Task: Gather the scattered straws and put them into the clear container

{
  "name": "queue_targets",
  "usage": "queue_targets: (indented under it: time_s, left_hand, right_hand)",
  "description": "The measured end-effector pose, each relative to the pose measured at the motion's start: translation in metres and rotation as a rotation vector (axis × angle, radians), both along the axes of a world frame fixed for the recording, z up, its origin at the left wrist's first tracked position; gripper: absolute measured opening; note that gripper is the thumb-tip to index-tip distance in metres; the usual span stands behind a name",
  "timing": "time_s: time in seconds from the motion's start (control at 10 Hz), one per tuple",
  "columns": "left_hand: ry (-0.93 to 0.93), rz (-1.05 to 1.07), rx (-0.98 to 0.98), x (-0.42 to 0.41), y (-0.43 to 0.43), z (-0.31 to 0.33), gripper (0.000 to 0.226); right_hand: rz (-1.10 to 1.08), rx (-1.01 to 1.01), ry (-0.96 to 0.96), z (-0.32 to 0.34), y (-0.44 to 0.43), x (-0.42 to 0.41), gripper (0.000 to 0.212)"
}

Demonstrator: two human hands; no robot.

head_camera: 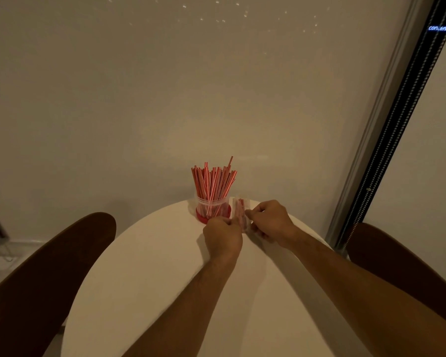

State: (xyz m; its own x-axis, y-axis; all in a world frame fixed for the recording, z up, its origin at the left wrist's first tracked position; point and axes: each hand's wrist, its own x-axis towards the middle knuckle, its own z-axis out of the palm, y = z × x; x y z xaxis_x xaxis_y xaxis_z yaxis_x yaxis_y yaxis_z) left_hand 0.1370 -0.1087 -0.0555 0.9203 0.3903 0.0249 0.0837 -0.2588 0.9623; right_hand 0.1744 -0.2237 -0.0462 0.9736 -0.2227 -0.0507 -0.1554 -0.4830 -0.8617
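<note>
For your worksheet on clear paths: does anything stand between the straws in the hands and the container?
Nothing visible does. Both hands hold a clear packet of straws right beside the container, which is open-topped but already crowded with straws.

A single head-worn wide-angle camera looks forward and steeply down from above the near edge of a round white table (144, 279), facing a plain wall (165, 99) just beyond the far edge. Both forearms run up from the bottom of the frame, so the view sits close. A dark chair back (36, 279) flanks the table's left edge.
</note>
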Motion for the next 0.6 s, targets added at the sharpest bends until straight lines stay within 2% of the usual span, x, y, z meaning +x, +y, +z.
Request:
queue_targets:
  time_s: [0.5, 0.6]
  left_hand:
    - [-0.003, -0.052, -0.033, -0.006, 0.006, 0.001, 0.023]
    - [0.039, -0.056, 0.013, -0.017, 0.014, 0.001, 0.022]
  right_hand:
    - [-0.005, 0.028, -0.012, 0.003, -0.006, -0.008, 0.037]
    - [0.008, 0.063, -0.009, 0.001, -0.011, -0.02, 0.039]
